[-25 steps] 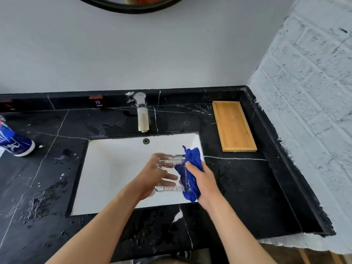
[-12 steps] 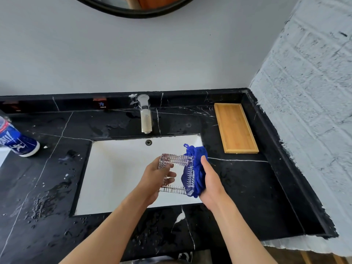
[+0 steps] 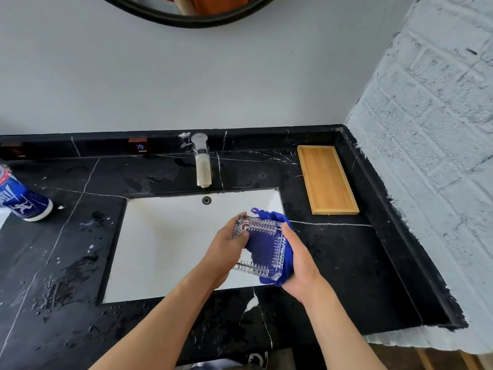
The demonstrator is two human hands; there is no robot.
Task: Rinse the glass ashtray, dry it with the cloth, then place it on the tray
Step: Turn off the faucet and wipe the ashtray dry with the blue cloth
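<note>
Left hand [image 3: 224,252]: over the sink [image 3: 165,236], fingers closed on the glass ashtray [image 3: 262,249].
Right hand [image 3: 301,265]: curled, pressing the blue cloth [image 3: 266,247] apparently inside the ashtray.

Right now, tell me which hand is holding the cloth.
The right hand. It presses the blue cloth against the glass ashtray, while the left hand grips only the ashtray's other edge.

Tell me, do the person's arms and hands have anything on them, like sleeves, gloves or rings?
No. Both forearms are bare all the way down to the bottom edge of the picture, with no sleeves showing. The left hand and the right hand wear no gloves, and no rings, watch or bracelet can be seen.
</note>
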